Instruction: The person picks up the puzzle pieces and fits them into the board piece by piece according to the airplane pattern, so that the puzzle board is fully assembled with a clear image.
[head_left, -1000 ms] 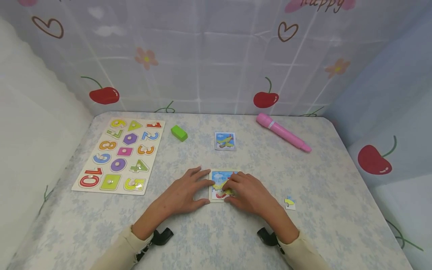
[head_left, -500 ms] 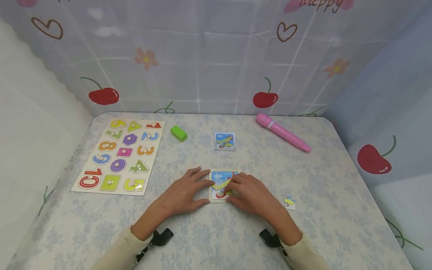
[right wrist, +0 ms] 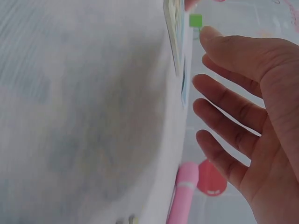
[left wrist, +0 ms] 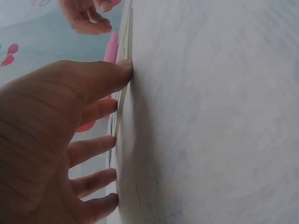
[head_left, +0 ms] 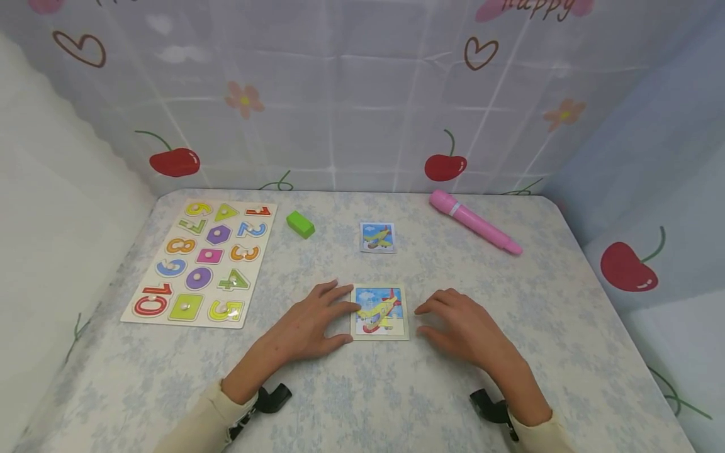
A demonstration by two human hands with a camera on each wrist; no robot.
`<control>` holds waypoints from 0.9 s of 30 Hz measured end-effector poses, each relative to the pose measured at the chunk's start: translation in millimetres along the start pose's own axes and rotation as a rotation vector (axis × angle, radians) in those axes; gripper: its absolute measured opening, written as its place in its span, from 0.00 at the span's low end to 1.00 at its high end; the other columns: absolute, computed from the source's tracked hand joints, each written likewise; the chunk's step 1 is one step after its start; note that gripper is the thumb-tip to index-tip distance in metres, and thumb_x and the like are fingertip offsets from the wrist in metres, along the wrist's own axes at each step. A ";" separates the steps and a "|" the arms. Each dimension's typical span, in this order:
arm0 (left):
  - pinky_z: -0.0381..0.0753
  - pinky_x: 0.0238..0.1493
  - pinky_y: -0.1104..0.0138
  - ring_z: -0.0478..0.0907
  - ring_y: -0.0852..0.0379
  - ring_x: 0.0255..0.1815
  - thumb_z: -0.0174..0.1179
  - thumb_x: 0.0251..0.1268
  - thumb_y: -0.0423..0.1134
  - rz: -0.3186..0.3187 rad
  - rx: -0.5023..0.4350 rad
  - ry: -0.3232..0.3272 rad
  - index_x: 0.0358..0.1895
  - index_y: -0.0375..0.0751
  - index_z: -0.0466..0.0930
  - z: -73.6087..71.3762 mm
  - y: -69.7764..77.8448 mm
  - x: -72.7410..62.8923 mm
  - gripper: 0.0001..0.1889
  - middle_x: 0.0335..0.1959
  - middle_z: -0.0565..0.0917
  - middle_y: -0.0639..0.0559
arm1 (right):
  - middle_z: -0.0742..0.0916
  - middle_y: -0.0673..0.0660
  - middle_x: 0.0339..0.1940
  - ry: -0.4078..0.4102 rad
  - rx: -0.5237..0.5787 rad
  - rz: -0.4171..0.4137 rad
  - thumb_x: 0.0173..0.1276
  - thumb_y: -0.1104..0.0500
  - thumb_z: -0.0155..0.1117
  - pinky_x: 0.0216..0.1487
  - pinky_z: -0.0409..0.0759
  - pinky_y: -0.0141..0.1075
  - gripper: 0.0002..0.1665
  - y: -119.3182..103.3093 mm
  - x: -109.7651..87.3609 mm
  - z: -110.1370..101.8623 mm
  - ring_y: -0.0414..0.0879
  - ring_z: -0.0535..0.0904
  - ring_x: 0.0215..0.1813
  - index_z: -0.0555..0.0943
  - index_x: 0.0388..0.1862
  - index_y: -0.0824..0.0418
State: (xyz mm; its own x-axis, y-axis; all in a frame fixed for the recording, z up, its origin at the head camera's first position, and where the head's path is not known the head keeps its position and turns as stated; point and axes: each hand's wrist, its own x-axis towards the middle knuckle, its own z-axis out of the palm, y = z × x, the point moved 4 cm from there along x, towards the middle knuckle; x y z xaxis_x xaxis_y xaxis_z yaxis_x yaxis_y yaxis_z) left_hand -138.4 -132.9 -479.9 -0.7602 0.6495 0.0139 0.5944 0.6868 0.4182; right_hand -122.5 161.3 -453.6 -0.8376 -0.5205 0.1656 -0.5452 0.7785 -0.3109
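Note:
A small square jigsaw puzzle board with a yellow and red airplane picture lies in the middle of the table. My left hand rests at its left side, thumb and fingertips touching the edge, fingers fairly straight. To the board's right, my right hand hovers above the table with loosely bent fingers and nothing between them. In the right wrist view, its thumb and fingers are spread apart. A loose puzzle piece barely shows at the bottom of that view; in the head view the right hand or forearm hides it.
Behind the board lies a small airplane picture card. A green block and a number-and-shape peg board are to the left. At the back right lies a pink pen-shaped object. Curtains surround the table.
My right hand has left the puzzle board and moved right, uncovering more of the airplane picture and covering the loose piece in the head view. My left hand stays put.

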 end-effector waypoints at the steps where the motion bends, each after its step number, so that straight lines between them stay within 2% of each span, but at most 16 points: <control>1: 0.79 0.70 0.45 0.60 0.38 0.85 0.72 0.72 0.53 0.001 0.001 0.000 0.72 0.53 0.81 0.1 0.0 0.1 0.29 0.83 0.69 0.47 | 0.88 0.47 0.48 0.005 -0.003 0.010 0.61 0.53 0.87 0.52 0.86 0.47 0.19 3.0 -3.2 -2.1 0.46 0.84 0.53 0.91 0.50 0.51; 7: 0.76 0.73 0.45 0.62 0.38 0.84 0.72 0.71 0.55 0.012 0.036 0.007 0.72 0.54 0.82 -0.2 0.2 0.7 0.29 0.82 0.70 0.46 | 0.88 0.47 0.47 0.014 -0.021 0.086 0.61 0.53 0.87 0.51 0.86 0.48 0.19 19.6 -23.2 -11.7 0.47 0.84 0.52 0.91 0.50 0.50; 14: 0.73 0.75 0.43 0.63 0.38 0.83 0.72 0.71 0.55 0.014 0.044 0.013 0.72 0.54 0.82 -1.2 0.1 0.5 0.29 0.81 0.71 0.46 | 0.89 0.47 0.48 0.040 -0.011 0.116 0.60 0.56 0.87 0.51 0.86 0.50 0.20 38.6 -46.6 -20.4 0.48 0.85 0.52 0.91 0.51 0.50; 27: 0.72 0.76 0.43 0.64 0.38 0.83 0.73 0.70 0.55 0.014 0.049 0.018 0.71 0.55 0.82 -0.4 -0.7 1.2 0.29 0.81 0.71 0.46 | 0.88 0.51 0.54 -0.089 0.024 0.274 0.61 0.50 0.86 0.57 0.85 0.57 0.26 61.6 -76.9 -26.1 0.55 0.84 0.59 0.90 0.57 0.51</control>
State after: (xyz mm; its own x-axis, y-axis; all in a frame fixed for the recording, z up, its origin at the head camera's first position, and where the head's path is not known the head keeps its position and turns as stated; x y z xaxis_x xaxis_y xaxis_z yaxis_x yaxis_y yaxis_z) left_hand -139.9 -132.7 -479.8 -0.7562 0.6533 0.0358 0.6167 0.6934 0.3728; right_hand -92.6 258.5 -461.1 -0.9469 -0.3214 -0.0098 -0.2972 0.8863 -0.3551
